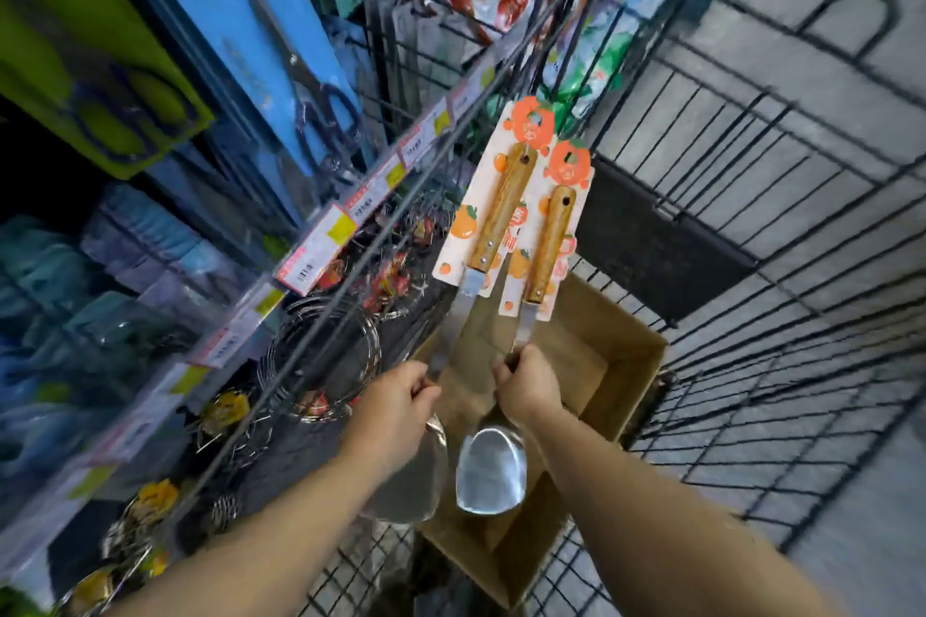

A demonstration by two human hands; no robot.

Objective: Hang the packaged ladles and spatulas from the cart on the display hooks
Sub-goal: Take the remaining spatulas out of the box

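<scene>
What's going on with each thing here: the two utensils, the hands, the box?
Left hand: grips the metal shank of the left utensil.
Right hand: grips the shank of the right utensil.
Left utensil: held up, card end uppermost, not yet on a hook.
Right utensil: held up beside it, bowl hanging below the hand.
Cardboard box: open, in the wire cart.

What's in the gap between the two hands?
Nothing fills it. In the head view, between the left hand and right hand you only see the cardboard box farther down.
</scene>
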